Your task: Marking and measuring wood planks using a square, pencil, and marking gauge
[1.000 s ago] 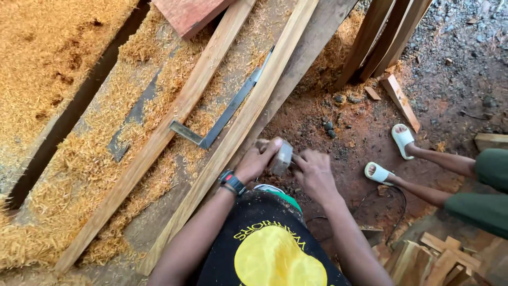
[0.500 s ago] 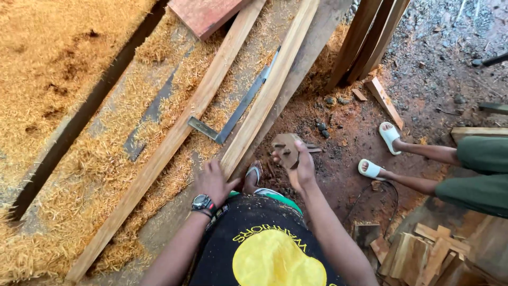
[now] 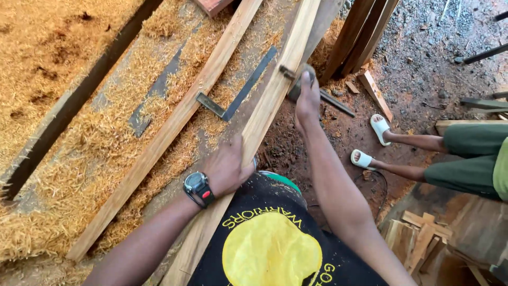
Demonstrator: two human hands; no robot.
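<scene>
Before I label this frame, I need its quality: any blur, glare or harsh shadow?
Head view: even daylight, no glare, soft shadows. Left hand on the plank is sharp; right hand and its tool are slightly smeared; the try square reads clearly.
</scene>
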